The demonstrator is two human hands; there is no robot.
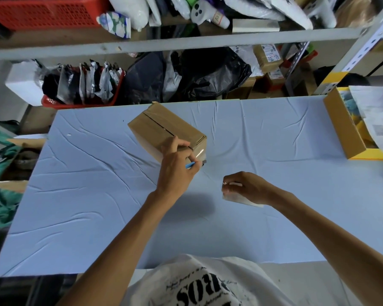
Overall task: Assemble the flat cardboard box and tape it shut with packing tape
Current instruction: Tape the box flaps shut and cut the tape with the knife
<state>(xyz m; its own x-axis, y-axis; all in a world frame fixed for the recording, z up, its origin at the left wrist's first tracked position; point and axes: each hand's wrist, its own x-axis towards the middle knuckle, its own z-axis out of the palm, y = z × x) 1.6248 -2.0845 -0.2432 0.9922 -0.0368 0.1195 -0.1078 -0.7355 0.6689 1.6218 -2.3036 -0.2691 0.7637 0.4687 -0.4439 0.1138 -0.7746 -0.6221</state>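
An assembled brown cardboard box point(161, 124) stands on the pale blue table point(274, 133), its top flaps folded down with a dark seam between them. Clear tape glints on its near right end point(200, 153). My left hand point(177, 164) rests against the box's near corner, fingers curled round a thin blue tool point(190, 165) with a dark tip poking out toward the tape. My right hand point(243, 186) hovers over the table to the right, apart from the box, pinching a whitish roll of packing tape point(241, 198) that is mostly hidden under the palm.
An open yellow-edged cardboard carton point(343, 131) with papers sits at the table's right edge. Behind the table, shelves hold red baskets point(47, 12), black bags point(199, 71) and parcels. Flat cardboard point(27, 142) lies off the left edge.
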